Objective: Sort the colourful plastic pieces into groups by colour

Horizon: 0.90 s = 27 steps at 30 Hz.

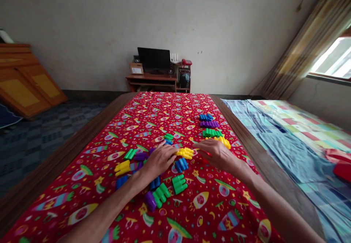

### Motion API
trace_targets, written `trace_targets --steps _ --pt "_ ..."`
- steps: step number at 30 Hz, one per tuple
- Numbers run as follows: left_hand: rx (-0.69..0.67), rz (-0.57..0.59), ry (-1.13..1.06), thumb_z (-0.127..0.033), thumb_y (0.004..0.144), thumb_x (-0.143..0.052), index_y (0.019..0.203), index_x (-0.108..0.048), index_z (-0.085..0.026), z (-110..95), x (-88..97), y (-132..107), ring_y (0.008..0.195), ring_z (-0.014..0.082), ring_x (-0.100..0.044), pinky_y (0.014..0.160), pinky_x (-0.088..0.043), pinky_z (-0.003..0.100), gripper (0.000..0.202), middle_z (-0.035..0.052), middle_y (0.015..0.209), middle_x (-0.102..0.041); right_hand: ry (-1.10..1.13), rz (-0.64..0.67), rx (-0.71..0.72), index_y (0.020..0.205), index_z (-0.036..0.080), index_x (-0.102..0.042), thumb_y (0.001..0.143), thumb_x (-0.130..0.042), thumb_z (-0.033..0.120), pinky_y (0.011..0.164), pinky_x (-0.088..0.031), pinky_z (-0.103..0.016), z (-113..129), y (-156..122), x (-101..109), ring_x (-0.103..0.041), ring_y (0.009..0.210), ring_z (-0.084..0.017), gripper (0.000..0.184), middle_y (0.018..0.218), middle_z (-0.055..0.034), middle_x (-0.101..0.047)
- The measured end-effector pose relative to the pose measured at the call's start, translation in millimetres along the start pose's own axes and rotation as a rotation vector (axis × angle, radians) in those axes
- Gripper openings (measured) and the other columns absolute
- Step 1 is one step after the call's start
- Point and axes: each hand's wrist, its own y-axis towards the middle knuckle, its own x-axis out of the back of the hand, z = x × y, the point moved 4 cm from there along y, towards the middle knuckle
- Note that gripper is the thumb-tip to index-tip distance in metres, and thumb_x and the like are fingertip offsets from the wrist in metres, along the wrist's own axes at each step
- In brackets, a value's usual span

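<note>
Loose plastic blocks in several colours lie on a red cloth with rocket prints. My left hand reaches in from the lower left, its fingertips closed on the left end of a yellow block. My right hand lies flat beside it, fingers stretched toward the same yellow block. A bit of a red piece shows under its palm. A blue block and a green block lie just below the hands.
Beyond my right hand stand rows of blue, purple, green and yellow blocks. The wooden table edge borders a bed with a checked sheet. A desk with a monitor stands at the far wall.
</note>
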Motion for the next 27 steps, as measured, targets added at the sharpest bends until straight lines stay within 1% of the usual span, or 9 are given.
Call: trace_targets --steps 3,6,8,11,16,18,22,25,27 --pt "0.088 -0.084 0.003 -0.029 0.088 -0.053 0.092 -0.068 -0.021 1.2 5.5 4.5 0.093 0.0243 -0.065 0.099 -0.044 0.042 0.018 0.0083 0.093 -0.072 0.020 0.029 0.030 0.112 0.015 -0.064 0.094 -0.049 0.016 0.075 -0.055 -0.032 9.3 8.1 -19.7 -0.069 0.084 -0.019 0.023 0.092 -0.0112 -0.073" --pt "0.234 -0.138 -0.131 -0.039 0.087 -0.052 0.094 -0.068 -0.020 -0.3 18.4 5.1 0.093 0.0255 -0.066 0.089 -0.050 0.036 0.026 0.0083 0.094 -0.073 -0.006 -0.044 0.025 0.123 0.016 -0.057 0.093 -0.051 0.018 0.083 -0.056 -0.037 16.0 10.5 -27.5 -0.065 0.104 -0.023 0.031 0.113 -0.0159 -0.068" --pt "0.289 -0.103 -0.291 -0.045 0.086 -0.051 0.103 -0.067 -0.018 -6.8 24.9 3.9 0.093 0.0257 -0.068 0.085 -0.052 0.034 0.035 0.0081 0.099 -0.074 -0.038 -0.118 0.036 0.132 0.016 -0.050 0.094 -0.051 0.021 0.089 -0.055 -0.044 23.2 10.7 -27.2 -0.057 0.118 -0.027 0.038 0.127 -0.0195 -0.059" --pt "0.295 -0.010 -0.528 -0.050 0.086 -0.052 0.113 -0.066 -0.016 -20.7 28.8 1.8 0.092 0.0261 -0.068 0.081 -0.053 0.033 0.045 0.0082 0.104 -0.073 -0.053 -0.159 0.088 0.138 0.015 -0.041 0.095 -0.047 0.019 0.093 -0.053 -0.047 37.6 12.3 -23.2 -0.049 0.128 -0.029 0.044 0.134 -0.0215 -0.053" --pt "0.282 0.118 -0.705 -0.053 0.088 -0.052 0.116 -0.065 -0.016 -31.5 18.3 -0.6 0.084 0.0231 -0.067 0.073 -0.053 0.029 0.048 0.0052 0.098 -0.073 0.017 -0.086 0.101 0.138 0.015 -0.042 0.095 -0.047 0.018 0.093 -0.054 -0.044 43.9 18.4 -15.3 -0.057 0.117 -0.025 0.043 0.123 -0.0175 -0.062" --pt "0.300 0.101 -0.706 -0.053 0.088 -0.049 0.112 -0.066 -0.015 -30.7 15.8 -1.2 0.080 0.0222 -0.067 0.070 -0.053 0.028 0.048 0.0062 0.094 -0.073 0.031 -0.079 0.088 0.134 0.015 -0.048 0.093 -0.053 0.021 0.089 -0.056 -0.044 31.4 16.7 -10.0 -0.062 0.110 -0.025 0.041 0.119 -0.0169 -0.065" --pt "0.231 -0.004 -0.566 -0.045 0.091 -0.048 0.103 -0.068 -0.018 -29.6 25.3 -1.0 0.096 0.0228 -0.066 0.082 -0.052 0.028 0.036 0.0081 0.106 -0.072 -0.031 -0.092 -0.068 0.128 0.017 -0.058 0.087 -0.061 0.018 0.086 -0.056 -0.040 -23.8 1.4 11.2 -0.067 0.103 -0.025 0.041 0.115 -0.0142 -0.069" --pt "0.201 -0.036 -0.501 -0.040 0.091 -0.047 0.101 -0.069 -0.019 -27.0 34.7 0.6 0.097 0.0217 -0.066 0.083 -0.051 0.027 0.032 0.0074 0.106 -0.071 -0.128 0.067 -0.266 0.128 0.019 -0.060 0.082 -0.065 0.013 0.080 -0.057 -0.035 -69.4 -14.7 25.6 -0.070 0.095 -0.023 0.046 0.112 -0.0125 -0.071" --pt "0.205 -0.050 -0.484 -0.039 0.090 -0.047 0.098 -0.070 -0.019 -25.4 39.5 2.5 0.094 0.0215 -0.066 0.082 -0.052 0.027 0.032 0.0074 0.102 -0.072 -0.189 0.183 -0.360 0.127 0.018 -0.061 0.081 -0.067 0.013 0.075 -0.057 -0.033 -88.7 -23.2 30.9 -0.072 0.087 -0.022 0.047 0.105 -0.0119 -0.073"
